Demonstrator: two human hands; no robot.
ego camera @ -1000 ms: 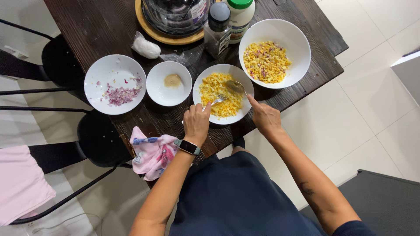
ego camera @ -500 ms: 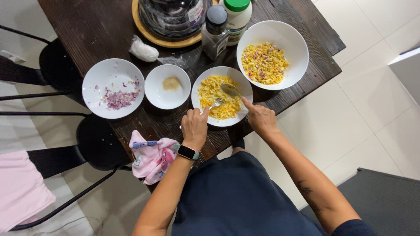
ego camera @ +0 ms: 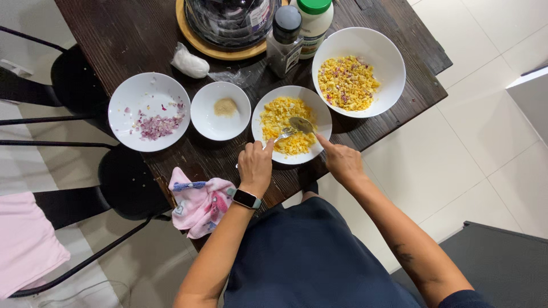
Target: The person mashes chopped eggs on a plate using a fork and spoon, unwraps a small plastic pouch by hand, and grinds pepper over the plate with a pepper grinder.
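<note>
The person stood at the lower edge of a dark wooden table [ego camera: 142, 34], both hands over the plate of chopped egg [ego camera: 291, 125] at the centre of the frame. The left hand [ego camera: 255, 164] was closed around a fork [ego camera: 279, 137], its tines lying in the yellow heap, it seemed to pin the food in place. The right hand [ego camera: 341, 161] gripped a spoon [ego camera: 301, 124], forefinger stretched along the handle, the bowl of the spoon resting on top of the egg, a grip that looked suited to pressing or scraping.

Up and to the right sat a large white bowl [ego camera: 388, 63] holding more egg flecked with red onion, close enough to the plate for an easy transfer. To the left of the plate were a small bowl [ego camera: 220, 110] with a dab of tan seasoning and, further left, a plate of chopped red onion [ego camera: 149, 112]. Along the top edge stood a pepper shaker [ego camera: 283, 40], a green-lidded jar [ego camera: 311, 20] and a glass appliance on a wooden board [ego camera: 194, 40]. A pink cloth [ego camera: 197, 205] hung off the table's near edge, by the left wrist.
</note>
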